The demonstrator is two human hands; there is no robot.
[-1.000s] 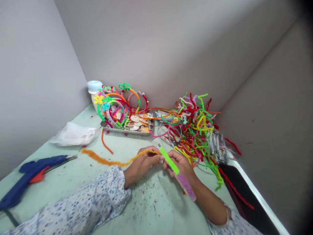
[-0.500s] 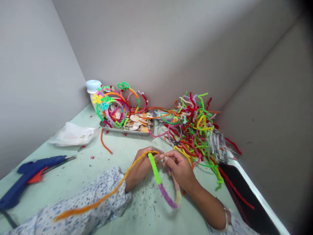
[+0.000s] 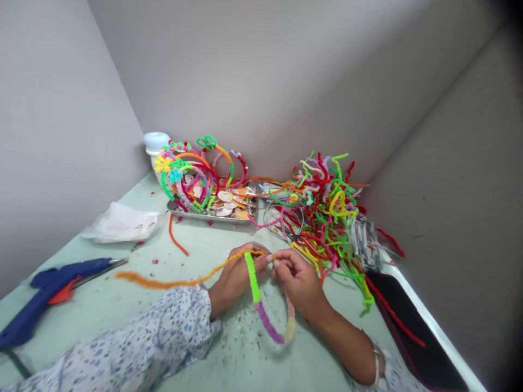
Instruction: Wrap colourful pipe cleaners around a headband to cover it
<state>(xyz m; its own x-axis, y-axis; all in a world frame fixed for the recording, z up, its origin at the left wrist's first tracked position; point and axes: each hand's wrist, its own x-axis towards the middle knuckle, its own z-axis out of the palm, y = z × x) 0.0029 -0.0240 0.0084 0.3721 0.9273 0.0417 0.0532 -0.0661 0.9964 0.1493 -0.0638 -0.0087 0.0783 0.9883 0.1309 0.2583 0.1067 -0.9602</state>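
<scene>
Close together over the middle of the table, my left hand and my right hand both pinch an orange pipe cleaner at its right end. Its long free end reaches left above my left sleeve. From between my hands hangs a curved headband wrapped in bands of green, purple, cream and pink. One end of the headband shows in front of my left hand; the other runs up behind my right fingers. Exactly how the fingertips grip the orange strand is partly hidden.
Finished headbands stand in a metal tray at the back. A heap of pipe cleaners lies right, by scissors. A blue glue gun and a white plastic bag are left; a black object lies right.
The orange pipe cleaner's free end has swung up and away from my left sleeve. The hanging headband has shifted slightly left. Both hands stay in nearly the same place.
</scene>
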